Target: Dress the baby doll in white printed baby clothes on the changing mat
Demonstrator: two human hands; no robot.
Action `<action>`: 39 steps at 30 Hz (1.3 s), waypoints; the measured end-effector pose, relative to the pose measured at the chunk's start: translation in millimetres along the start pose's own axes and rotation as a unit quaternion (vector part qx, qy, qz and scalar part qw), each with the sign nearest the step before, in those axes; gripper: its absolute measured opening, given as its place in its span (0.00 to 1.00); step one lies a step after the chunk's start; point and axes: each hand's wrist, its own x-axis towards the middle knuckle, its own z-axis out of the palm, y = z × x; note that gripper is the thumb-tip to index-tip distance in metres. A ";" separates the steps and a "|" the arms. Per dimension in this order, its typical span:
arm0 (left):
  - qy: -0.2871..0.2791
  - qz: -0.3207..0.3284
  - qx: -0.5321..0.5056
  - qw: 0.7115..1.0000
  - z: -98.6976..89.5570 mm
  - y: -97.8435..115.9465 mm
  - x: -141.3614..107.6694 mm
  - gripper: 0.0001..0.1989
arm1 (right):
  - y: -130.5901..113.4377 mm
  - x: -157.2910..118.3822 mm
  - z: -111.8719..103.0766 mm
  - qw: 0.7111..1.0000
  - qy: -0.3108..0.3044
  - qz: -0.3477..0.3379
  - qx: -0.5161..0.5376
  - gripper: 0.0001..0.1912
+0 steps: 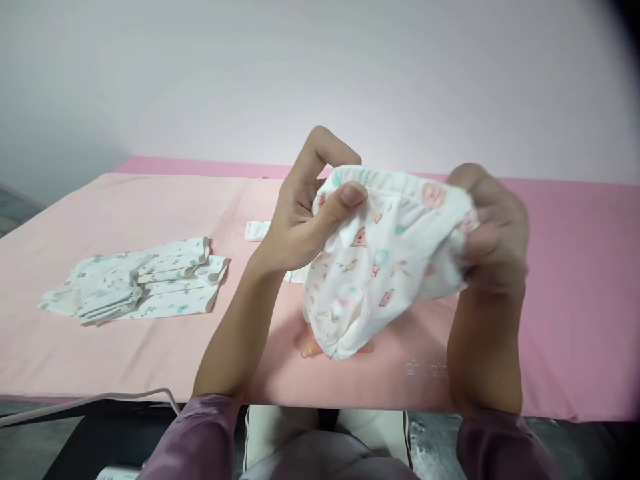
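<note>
A small white printed cloth garment (370,253) hangs stretched between my two hands above the table. My left hand (315,207) pinches its upper left edge, thumb in front and fingers behind. On the other side, my right hand (493,230), blurred by motion, grips the upper right edge. Beneath the garment, small skin-coloured feet (311,347), like a doll's, stick out; the rest of that body is hidden. A bit of white printed fabric (257,231) shows behind my left wrist.
Folded printed baby clothes (135,280) lie at the left on the pink-covered table (260,373). A white cable (100,398) runs along the near left edge. A plain wall stands behind the table.
</note>
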 end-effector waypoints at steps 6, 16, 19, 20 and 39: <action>-0.024 -0.117 0.011 0.993 6.9 3.9 -3.4 0.18 | 16.3 9.1 -6.5 0.947 -0.269 0.111 -0.135 0.16; -0.131 -0.168 0.013 0.977 -17.0 -6.1 -1.9 0.24 | 30.8 13.9 6.2 0.989 -0.086 0.067 -0.102 0.21; -0.141 -0.175 0.033 0.974 -23.2 -8.2 -0.1 0.23 | 35.0 15.3 6.2 0.990 -0.066 0.090 -0.090 0.22; -0.131 -0.175 0.038 0.975 -23.6 -9.2 0.4 0.23 | 35.8 16.0 6.4 0.989 -0.071 0.099 -0.086 0.22; -0.149 -0.232 0.002 0.961 -34.4 -15.7 0.0 0.24 | 37.8 18.7 2.1 0.937 -0.308 0.143 -0.081 0.24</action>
